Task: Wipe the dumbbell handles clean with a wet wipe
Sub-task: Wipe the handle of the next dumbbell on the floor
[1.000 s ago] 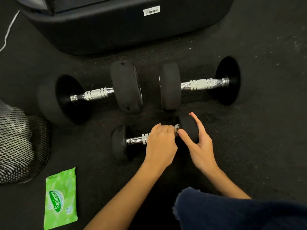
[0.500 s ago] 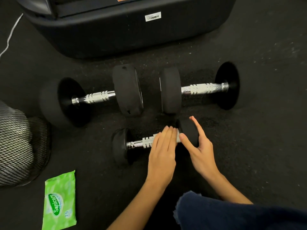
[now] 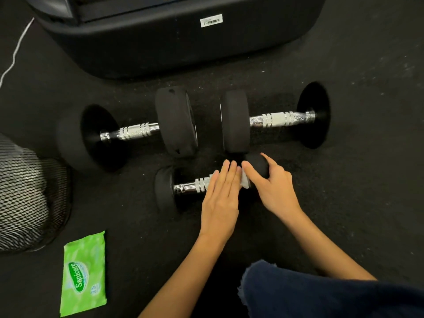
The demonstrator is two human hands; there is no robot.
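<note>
Head view: a person crouches over a dark rubber floor, both bare hands on the nearest dumbbell.
Left hand: fingers straight and together, laid flat across the right part of the small dumbbell's chrome handle, pressing a wet wipe against it.
Wet wipe: a white corner shows just right of the left fingertips, between the two hands; the rest is hidden under the palm.
Right hand: fingers and thumb curled round the right head of the small dumbbell, gripping it.
Small dumbbell: lies crosswise under the hands; its bare handle and left head stick out to the left of the left hand.
Left large dumbbell: beyond and to the left of the left hand, well apart from it, lying on the floor.
Right large dumbbell: beyond the right hand; its near head sits just above the fingers, contact cannot be told.
Wipes pack: green, flat on the floor, well to the left of the left forearm and nearer the person.
Mesh basket: black, far left of both hands, cut by the frame edge.
Black machine base: farthest from the hands, behind the large dumbbells.
Knee: in dark blue cloth, below the right forearm.
</note>
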